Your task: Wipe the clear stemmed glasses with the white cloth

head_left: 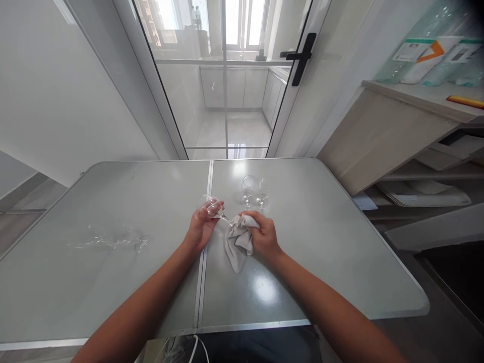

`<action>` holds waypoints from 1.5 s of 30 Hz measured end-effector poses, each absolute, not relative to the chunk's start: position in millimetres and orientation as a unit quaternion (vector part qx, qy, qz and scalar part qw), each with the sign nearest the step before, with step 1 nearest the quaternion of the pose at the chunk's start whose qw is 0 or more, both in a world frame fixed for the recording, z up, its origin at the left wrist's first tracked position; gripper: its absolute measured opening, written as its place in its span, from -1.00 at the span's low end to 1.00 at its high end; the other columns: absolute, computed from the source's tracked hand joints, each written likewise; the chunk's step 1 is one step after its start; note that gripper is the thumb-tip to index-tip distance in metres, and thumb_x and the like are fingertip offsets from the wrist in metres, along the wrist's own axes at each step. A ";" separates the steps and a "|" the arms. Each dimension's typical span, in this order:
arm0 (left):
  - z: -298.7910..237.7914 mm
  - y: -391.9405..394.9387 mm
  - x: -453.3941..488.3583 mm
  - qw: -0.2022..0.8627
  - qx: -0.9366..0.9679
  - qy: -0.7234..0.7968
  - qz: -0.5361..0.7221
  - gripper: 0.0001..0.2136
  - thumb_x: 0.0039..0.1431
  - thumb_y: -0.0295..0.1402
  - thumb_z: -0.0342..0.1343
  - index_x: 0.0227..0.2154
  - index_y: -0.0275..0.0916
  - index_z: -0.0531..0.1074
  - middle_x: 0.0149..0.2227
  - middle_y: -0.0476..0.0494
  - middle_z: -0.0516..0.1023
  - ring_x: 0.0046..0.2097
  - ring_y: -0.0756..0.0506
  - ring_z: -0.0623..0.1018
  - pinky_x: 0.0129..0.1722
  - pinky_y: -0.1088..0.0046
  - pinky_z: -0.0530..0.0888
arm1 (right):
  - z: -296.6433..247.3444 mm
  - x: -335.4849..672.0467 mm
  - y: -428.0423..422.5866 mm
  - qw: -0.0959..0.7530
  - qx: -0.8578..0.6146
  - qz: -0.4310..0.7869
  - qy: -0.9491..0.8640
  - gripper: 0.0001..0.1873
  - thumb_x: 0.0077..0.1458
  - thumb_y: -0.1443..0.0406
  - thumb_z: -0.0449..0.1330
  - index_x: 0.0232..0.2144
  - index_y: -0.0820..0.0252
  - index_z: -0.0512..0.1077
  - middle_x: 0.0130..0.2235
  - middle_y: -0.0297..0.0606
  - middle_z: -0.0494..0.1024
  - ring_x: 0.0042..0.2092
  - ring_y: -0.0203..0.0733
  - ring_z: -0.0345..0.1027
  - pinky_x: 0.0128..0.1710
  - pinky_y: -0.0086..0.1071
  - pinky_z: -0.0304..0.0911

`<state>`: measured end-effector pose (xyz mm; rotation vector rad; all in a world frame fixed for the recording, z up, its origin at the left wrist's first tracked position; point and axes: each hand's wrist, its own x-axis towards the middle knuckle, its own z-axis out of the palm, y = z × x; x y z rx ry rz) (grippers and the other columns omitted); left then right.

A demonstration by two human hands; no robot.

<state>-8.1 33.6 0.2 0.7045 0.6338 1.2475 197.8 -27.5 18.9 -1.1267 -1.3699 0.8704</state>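
In my left hand is a stemmed glass, gripped by its bowl and tilted, with its stem slanting down to the right. My right hand holds a pale grey cloth, closed around the foot end of that glass; the foot itself is hidden in the folds. The loose end of the cloth hangs toward the table. Just beyond my right hand, a round-bowled stemmed glass and a slimmer stemmed glass stand upright on the table.
More clear stemmed glassware lies at the left of the grey table. A metal seam crosses the tabletop. Behind it is a glass door with a black handle. A shelf unit with plastic bottles stands at the right.
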 end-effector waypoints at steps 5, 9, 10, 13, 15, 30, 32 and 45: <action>13.4 29.2 -7.6 0.636 0.357 0.271 0.628 -0.41 -0.15 -0.19 0.56 -0.02 -0.06 0.50 0.16 -0.16 0.54 0.14 -0.16 0.55 0.11 0.34 0.50 | 24.5 188.2 -16.9 0.602 -0.474 0.534 -0.358 -0.64 0.14 0.11 0.26 -0.06 0.11 0.54 -0.10 -0.23 0.61 -0.07 -0.09 0.45 -0.08 -0.27 0.35; 18.1 21.4 -3.0 0.614 0.412 0.282 0.611 -0.33 -0.32 -0.41 0.61 -0.06 -0.05 0.50 0.06 -0.13 0.60 0.11 -0.18 0.57 0.12 0.28 0.50 | 27.2 180.0 -17.2 0.555 -0.383 0.669 -0.313 -0.50 0.13 -0.07 0.29 -0.01 0.09 0.51 -0.12 -0.19 0.62 -0.09 -0.05 0.49 -0.16 -0.27 0.40; 17.5 20.3 -2.6 0.614 0.423 0.281 0.604 -0.32 -0.35 -0.42 0.61 -0.06 -0.06 0.51 0.04 -0.14 0.61 0.09 -0.20 0.58 0.11 0.26 0.50 | 26.3 179.9 -17.6 0.552 -0.388 0.667 -0.315 -0.51 0.11 -0.06 0.32 -0.03 0.08 0.52 -0.14 -0.21 0.62 -0.12 -0.08 0.50 -0.17 -0.29 0.41; 13.8 19.3 -3.5 0.626 0.448 0.266 0.580 -0.32 -0.40 -0.45 0.62 -0.09 -0.10 0.54 0.00 -0.18 0.63 0.04 -0.25 0.61 0.04 0.21 0.52 | 20.5 183.9 -17.1 0.552 -0.413 0.647 -0.327 -0.55 0.07 -0.01 0.39 -0.09 0.11 0.56 -0.20 -0.24 0.64 -0.22 -0.16 0.50 -0.23 -0.33 0.40; 11.2 19.6 -5.2 0.636 0.458 0.253 0.567 -0.32 -0.44 -0.45 0.62 -0.11 -0.12 0.56 -0.02 -0.20 0.63 0.02 -0.25 0.61 0.01 0.21 0.53 | 16.2 187.7 -15.6 0.552 -0.424 0.636 -0.332 -0.53 0.00 0.04 0.45 -0.10 0.15 0.58 -0.25 -0.23 0.65 -0.26 -0.17 0.50 -0.23 -0.33 0.40; 4.2 29.8 -13.3 0.641 0.401 0.260 0.601 -0.30 -0.34 -0.14 0.60 0.00 -0.08 0.61 -0.02 -0.20 0.65 -0.01 -0.21 0.59 -0.10 0.33 0.50 | 21.9 198.1 -20.3 0.526 -0.523 0.366 -0.562 -0.47 0.30 0.11 0.16 -0.69 0.19 0.33 -0.47 -0.33 0.30 -0.40 -0.26 0.19 -0.36 -0.37 0.13; 5.0 30.2 -11.5 0.629 0.417 0.268 0.598 -0.30 -0.34 -0.20 0.61 0.01 -0.10 0.61 -0.04 -0.21 0.66 0.00 -0.21 0.58 -0.07 0.33 0.48 | 25.4 198.7 -25.0 0.507 -0.495 0.320 -0.629 -0.43 0.29 0.14 0.19 -0.74 0.19 0.24 -0.45 -0.32 0.28 -0.40 -0.28 0.19 -0.37 -0.38 0.11; -1.7 29.3 -8.9 0.582 0.498 0.333 0.550 -0.30 -0.17 -0.35 0.55 0.13 -0.10 0.54 0.08 -0.25 0.60 0.11 -0.25 0.52 0.07 0.24 0.44 | 57.2 185.5 -48.9 0.029 -0.505 0.133 -0.852 -0.37 0.13 0.41 0.09 0.24 -0.05 0.29 0.15 -0.11 0.39 -0.42 -0.32 0.30 -0.41 -0.39 0.06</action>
